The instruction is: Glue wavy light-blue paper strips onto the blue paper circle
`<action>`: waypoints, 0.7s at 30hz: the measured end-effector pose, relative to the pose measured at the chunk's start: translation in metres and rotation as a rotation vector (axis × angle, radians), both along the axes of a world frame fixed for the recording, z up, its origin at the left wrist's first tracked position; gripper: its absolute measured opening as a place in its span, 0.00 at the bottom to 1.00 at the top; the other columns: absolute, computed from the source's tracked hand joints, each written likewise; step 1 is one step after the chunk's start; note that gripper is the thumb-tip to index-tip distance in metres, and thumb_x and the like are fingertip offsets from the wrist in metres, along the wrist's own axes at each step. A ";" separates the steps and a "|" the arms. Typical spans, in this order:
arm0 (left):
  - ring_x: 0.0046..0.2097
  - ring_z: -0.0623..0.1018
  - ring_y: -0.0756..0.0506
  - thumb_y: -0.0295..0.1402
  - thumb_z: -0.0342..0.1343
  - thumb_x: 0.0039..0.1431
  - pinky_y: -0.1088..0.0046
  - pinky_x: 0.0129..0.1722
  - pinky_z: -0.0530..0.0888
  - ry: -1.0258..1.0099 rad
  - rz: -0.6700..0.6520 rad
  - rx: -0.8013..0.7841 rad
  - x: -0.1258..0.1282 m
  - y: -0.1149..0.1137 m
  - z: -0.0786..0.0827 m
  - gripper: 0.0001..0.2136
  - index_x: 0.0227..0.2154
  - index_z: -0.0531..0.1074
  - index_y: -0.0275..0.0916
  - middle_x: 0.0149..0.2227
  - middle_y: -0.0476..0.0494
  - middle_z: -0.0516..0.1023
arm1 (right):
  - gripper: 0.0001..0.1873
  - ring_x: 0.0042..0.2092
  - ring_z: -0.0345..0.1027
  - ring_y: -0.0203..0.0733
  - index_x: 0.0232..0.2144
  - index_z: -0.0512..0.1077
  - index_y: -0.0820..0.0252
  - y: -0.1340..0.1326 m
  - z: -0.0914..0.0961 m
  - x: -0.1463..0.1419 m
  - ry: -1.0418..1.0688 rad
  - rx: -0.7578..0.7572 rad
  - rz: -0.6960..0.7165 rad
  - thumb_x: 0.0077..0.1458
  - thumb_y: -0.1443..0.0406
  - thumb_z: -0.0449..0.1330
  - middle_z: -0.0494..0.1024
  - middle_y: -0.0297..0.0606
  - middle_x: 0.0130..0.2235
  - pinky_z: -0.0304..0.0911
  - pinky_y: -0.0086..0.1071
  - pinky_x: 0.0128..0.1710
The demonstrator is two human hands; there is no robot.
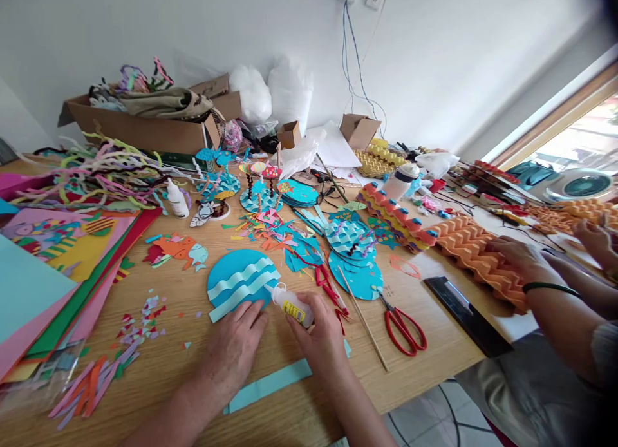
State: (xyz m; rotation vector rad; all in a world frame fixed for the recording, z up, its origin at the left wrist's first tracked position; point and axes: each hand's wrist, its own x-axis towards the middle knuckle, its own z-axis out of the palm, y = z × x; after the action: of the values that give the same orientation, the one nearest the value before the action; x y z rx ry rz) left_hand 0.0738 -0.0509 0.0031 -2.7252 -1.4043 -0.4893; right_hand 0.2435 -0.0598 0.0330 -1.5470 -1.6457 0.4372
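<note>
Lit brightly by daylight from the window (591,128) at right, washed nearly white there, fading to soft grey across the wall (193,28). Shows only soft shadows on the bench (164,382). Looks stretched toward the edges, blackened at upper right.

Disc (234,263) on tbl (145,376), front ctr, w/ 2 strips (241,289) on top. L hand (236,337) on its near rim; R hand (322,334) w/ glue btl (295,308) just R of it. Loose strip (268,386) nearer tbl's front edge. Stick (364,321) btwn R hand & scissors (405,331). Fish cutouts (178,248) L of disc. Paper stack (29,273) far L, pipe cleaners (91,176) behind it, carton (140,130) behind those, by wall (145,22).
</note>
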 end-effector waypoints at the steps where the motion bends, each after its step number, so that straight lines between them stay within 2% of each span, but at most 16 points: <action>1: 0.48 0.71 0.41 0.19 0.37 0.56 0.61 0.44 0.71 0.003 0.007 0.003 0.000 0.000 0.000 0.20 0.43 0.71 0.38 0.49 0.40 0.72 | 0.10 0.35 0.70 0.42 0.35 0.68 0.55 0.000 0.000 0.000 -0.018 0.006 0.002 0.46 0.69 0.59 0.75 0.37 0.35 0.66 0.31 0.32; 5: 0.48 0.71 0.41 0.20 0.39 0.55 0.61 0.44 0.71 0.030 0.010 0.013 0.000 -0.001 -0.001 0.19 0.43 0.71 0.38 0.49 0.40 0.72 | 0.12 0.38 0.70 0.43 0.39 0.69 0.56 0.000 -0.001 0.002 -0.071 0.029 0.035 0.49 0.70 0.57 0.74 0.40 0.38 0.67 0.31 0.35; 10: 0.48 0.71 0.41 0.20 0.40 0.55 0.62 0.43 0.71 0.065 -0.003 0.025 0.000 0.000 0.001 0.19 0.43 0.71 0.37 0.49 0.39 0.72 | 0.15 0.37 0.71 0.43 0.43 0.70 0.55 0.001 -0.001 0.002 -0.118 0.021 0.048 0.52 0.68 0.56 0.75 0.40 0.38 0.67 0.32 0.34; 15: 0.48 0.71 0.41 0.21 0.42 0.55 0.63 0.43 0.72 0.089 -0.001 0.028 -0.001 0.001 0.000 0.18 0.44 0.70 0.38 0.50 0.41 0.72 | 0.15 0.36 0.71 0.42 0.44 0.70 0.57 -0.002 0.001 0.000 -0.164 0.007 0.094 0.52 0.68 0.55 0.75 0.40 0.36 0.67 0.30 0.33; 21: 0.48 0.71 0.40 0.20 0.43 0.54 0.62 0.43 0.72 0.066 -0.003 0.020 0.000 0.001 -0.002 0.17 0.43 0.70 0.37 0.49 0.40 0.72 | 0.15 0.34 0.71 0.41 0.43 0.70 0.60 -0.001 0.003 0.001 -0.233 -0.004 0.062 0.51 0.70 0.57 0.75 0.41 0.36 0.65 0.30 0.33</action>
State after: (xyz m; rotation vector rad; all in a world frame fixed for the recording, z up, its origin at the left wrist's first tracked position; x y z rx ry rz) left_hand 0.0739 -0.0504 0.0014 -2.7014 -1.3723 -0.4078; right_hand 0.2447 -0.0607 0.0364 -1.6017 -1.8756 0.3016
